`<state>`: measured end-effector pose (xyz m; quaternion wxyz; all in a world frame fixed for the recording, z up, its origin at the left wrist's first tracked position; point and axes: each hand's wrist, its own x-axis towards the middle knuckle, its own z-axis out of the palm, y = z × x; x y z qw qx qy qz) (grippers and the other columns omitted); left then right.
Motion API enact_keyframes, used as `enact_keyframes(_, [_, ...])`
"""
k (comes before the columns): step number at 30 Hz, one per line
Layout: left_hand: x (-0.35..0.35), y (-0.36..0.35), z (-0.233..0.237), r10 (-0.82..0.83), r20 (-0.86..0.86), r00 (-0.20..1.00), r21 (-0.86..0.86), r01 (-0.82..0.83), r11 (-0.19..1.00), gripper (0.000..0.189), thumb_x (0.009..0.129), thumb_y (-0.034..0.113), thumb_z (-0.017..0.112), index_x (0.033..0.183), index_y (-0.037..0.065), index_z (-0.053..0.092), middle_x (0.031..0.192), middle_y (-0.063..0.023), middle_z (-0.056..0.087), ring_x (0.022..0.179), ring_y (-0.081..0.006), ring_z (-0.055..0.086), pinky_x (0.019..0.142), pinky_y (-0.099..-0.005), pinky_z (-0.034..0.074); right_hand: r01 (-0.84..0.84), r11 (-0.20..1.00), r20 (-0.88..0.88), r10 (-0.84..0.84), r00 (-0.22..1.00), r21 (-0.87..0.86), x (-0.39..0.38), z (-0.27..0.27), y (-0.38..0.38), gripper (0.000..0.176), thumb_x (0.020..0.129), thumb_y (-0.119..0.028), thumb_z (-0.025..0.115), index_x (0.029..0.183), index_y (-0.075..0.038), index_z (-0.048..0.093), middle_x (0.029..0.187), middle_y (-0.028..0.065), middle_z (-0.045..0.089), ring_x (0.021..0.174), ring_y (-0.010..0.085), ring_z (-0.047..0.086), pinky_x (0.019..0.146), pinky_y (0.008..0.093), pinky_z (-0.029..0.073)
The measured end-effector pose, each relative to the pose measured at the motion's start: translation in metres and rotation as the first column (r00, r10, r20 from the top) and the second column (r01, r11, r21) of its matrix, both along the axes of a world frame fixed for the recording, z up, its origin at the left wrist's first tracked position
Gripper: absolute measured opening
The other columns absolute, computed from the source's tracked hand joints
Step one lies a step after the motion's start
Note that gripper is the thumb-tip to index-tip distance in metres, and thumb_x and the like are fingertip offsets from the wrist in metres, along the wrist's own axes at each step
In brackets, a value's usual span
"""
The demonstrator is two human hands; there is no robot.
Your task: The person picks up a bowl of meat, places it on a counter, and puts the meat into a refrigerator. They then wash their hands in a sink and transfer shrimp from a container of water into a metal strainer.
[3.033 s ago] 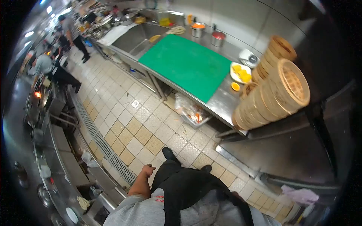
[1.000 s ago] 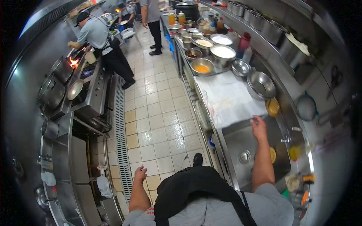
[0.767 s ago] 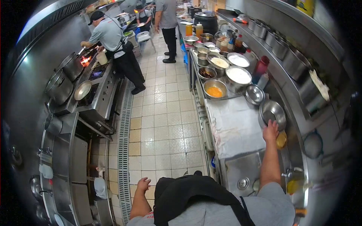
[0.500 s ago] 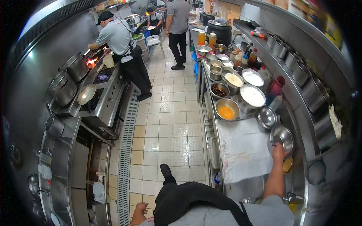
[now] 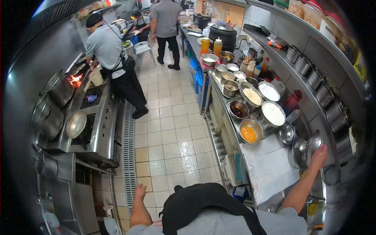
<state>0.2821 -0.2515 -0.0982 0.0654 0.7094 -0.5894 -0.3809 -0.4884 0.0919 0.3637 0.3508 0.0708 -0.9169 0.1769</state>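
My right hand [image 5: 319,156] grips a shiny metal strainer [image 5: 315,141] with a mesh-like surface, tilted beside the rim of a steel bowl [image 5: 293,159]. Inside that bowl lies a dark rounded shape that I cannot make out. Another steel bowl [image 5: 286,133] sits just behind it. My left hand [image 5: 140,191] hangs over the tiled floor at my side, its fingers loosely bent and the thumb apart, with nothing in it. A white cloth [image 5: 268,166] covers the counter left of the bowls.
Bowls of orange liquid [image 5: 248,134], white powder [image 5: 273,113] and dark sauce [image 5: 239,109] stand along the counter. Pots line the wall shelf [image 5: 301,78]. At left, a person [image 5: 113,51] works by a stove [image 5: 103,125] with a flame; another person [image 5: 165,27] stands in the aisle.
My right hand has moved right from the steel bowl, and the strainer now shows raised at its edge. My left hand has come up. The person in the aisle has shifted stance.
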Motion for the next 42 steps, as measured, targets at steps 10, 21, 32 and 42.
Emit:
enact_keyframes(10, [-0.174,-0.179,0.098,0.119,-0.437,0.892,0.169,-0.048,0.984,0.050,0.080,0.021,0.065,0.125,0.002,0.050,0.102,-0.0153,0.063,0.067,-0.0200,0.061,0.053,-0.0312,0.048,-0.557,0.472,0.076,0.805,0.589,-0.683,0.094,0.060,-0.176,0.016,0.092,-0.017,0.056,0.085,-0.002,0.057,0.075,-0.0067,0.050,0.066,0.0029,0.041,0.059,0.0176,0.032])
enact_keyframes(21, [-0.110,-0.160,0.043,0.173,0.007,0.985,0.452,-0.157,0.878,0.046,0.078,0.019,0.066,0.120,0.005,0.054,0.083,-0.0160,0.062,0.067,-0.0268,0.061,0.056,-0.0404,0.050,-0.552,0.288,0.466,0.859,-0.212,-0.783,0.116,-0.146,-0.543,0.021,0.088,-0.021,0.058,0.092,0.000,0.062,0.074,0.0021,0.060,0.070,0.0096,0.054,0.065,0.0257,0.044])
enact_keyframes(32, [-0.097,-0.233,-0.034,-0.455,-0.056,0.889,0.473,0.425,0.772,0.054,0.063,0.022,0.070,0.115,0.013,0.058,0.095,-0.0144,0.066,0.090,-0.0286,0.064,0.075,-0.0410,0.051,-0.687,0.338,0.719,0.574,-0.391,-0.643,0.131,-0.190,-0.811,0.024,0.076,-0.014,0.073,0.091,0.000,0.062,0.077,0.0040,0.063,0.070,0.0107,0.056,0.065,0.0282,0.046])
enact_keyframes(42, [-0.321,-0.738,0.079,0.037,-0.354,0.935,0.116,0.005,0.993,0.047,0.081,0.024,0.063,0.119,-0.001,0.054,0.087,-0.0102,0.064,0.068,-0.0152,0.057,0.063,-0.0297,0.048,-0.592,0.435,0.681,0.674,-0.285,-0.678,0.047,-0.159,-0.937,0.015,0.079,-0.012,0.069,0.082,-0.002,0.058,0.072,0.0018,0.059,0.065,0.0094,0.052,0.061,0.0269,0.044])
